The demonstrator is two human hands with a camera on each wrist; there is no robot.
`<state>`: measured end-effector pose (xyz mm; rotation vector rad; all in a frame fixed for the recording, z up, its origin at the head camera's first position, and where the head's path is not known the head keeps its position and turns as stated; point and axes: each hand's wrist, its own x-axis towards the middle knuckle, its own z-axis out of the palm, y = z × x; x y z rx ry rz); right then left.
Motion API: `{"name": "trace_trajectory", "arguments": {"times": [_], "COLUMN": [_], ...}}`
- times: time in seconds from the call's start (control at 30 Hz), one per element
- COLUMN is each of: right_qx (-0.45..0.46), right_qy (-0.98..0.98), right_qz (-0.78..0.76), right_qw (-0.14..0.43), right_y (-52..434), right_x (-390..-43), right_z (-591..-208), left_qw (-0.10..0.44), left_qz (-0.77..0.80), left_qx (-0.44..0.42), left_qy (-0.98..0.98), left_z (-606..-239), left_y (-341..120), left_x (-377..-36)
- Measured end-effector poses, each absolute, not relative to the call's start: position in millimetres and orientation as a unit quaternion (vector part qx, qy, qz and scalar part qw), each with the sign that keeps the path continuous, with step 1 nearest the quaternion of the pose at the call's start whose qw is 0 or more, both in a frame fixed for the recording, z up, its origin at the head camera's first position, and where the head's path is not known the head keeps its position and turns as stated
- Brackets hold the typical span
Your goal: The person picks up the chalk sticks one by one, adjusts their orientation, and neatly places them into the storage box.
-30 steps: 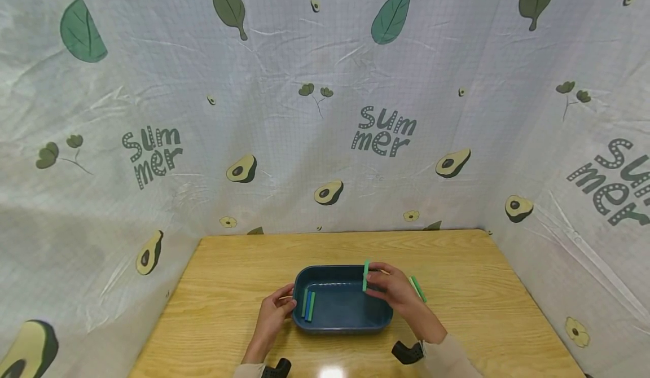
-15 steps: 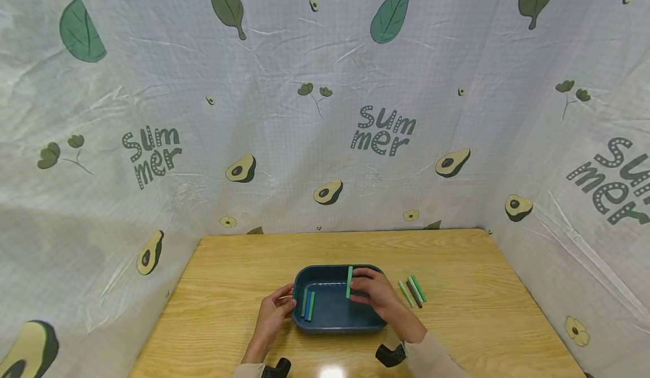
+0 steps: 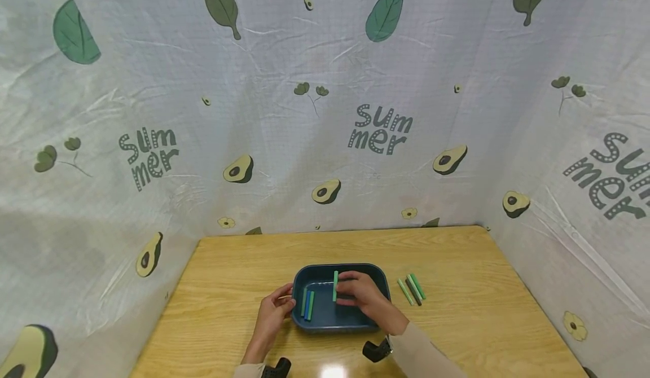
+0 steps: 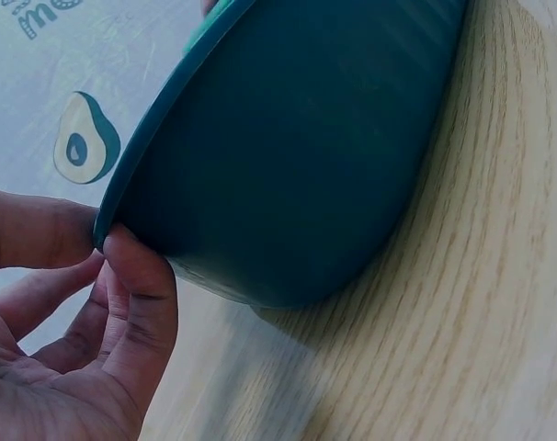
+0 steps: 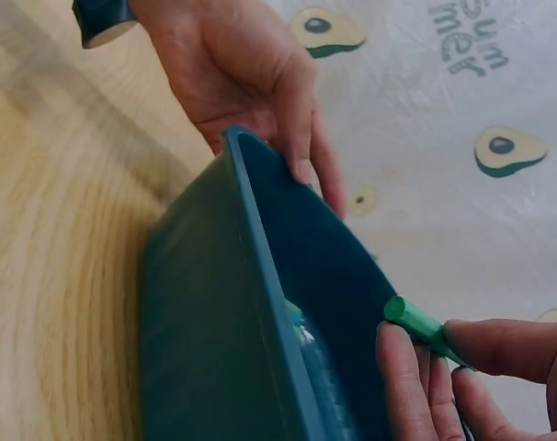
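Left hand (image 3: 271,317) at the left end of the dark blue oval plastic tray (image 3: 325,322), on the light wood-grain counter (image 3: 228,288). Left wrist view: thumb and fingers (image 4: 136,303) pinch the tray's rim, the thumb on the upper edge, a fingertip pressed against the outer wall just below it. Tray bottom sits on the counter.

Inside the tray, near its left end: two short sticks side by side, touching, one green (image 3: 304,302), one blue (image 3: 310,305), lying lengthwise front to back on the tray floor.

Middle of the tray: right hand (image 3: 363,298) reaches over the tray interior from the right. Its fingers (image 5: 403,381) clasp a light green plastic stick (image 3: 335,285), thumb on one side, fingertips on the other. Head view shows that stick upright-looking, its long axis front to back, held above the tray floor, to the right of the two lying sticks and apart from them. Right wrist view: the free end of the stick (image 5: 414,322) pokes out past the fingertips over the tray's inner wall; cannot tell whether it touches the tray.

Right of the tray, on bare counter: three more short sticks (image 3: 412,289) in a tight row, slanted alike, two green with a dark one between them. Near the tray, not touching it.

Behind and around the counter: white sheeting (image 3: 325,113) printed with avocados, leaves and the word "summer".
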<state>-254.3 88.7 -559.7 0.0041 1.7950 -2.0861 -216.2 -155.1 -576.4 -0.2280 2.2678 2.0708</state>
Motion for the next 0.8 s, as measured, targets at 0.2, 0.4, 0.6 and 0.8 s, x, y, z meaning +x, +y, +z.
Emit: {"name": "trace_trajectory", "arguments": {"times": [0.2,0.4,0.6,0.8], "right_qx": [0.014,0.041,0.056,0.065], "right_qy": [0.648,0.653,0.665,0.679], "right_qz": [-0.734,-0.727,-0.714,-0.697], "right_qw": [0.203,0.208,0.212,0.221], "right_y": [78,66,57,50], "right_x": [-259,-262,-259,-256], "right_z": [-565,-573,-580,-582], "left_qw": [0.031,0.031,0.033,0.035], "left_qz": [0.672,0.674,0.668,0.670], "left_qx": [-0.076,-0.076,-0.079,-0.080], "left_qy": [0.736,0.735,0.739,0.737], "left_z": [-578,-578,-579,-577], "left_y": [-155,-155,-155,-155], "left_x": [-216,-217,-219,-218]}}
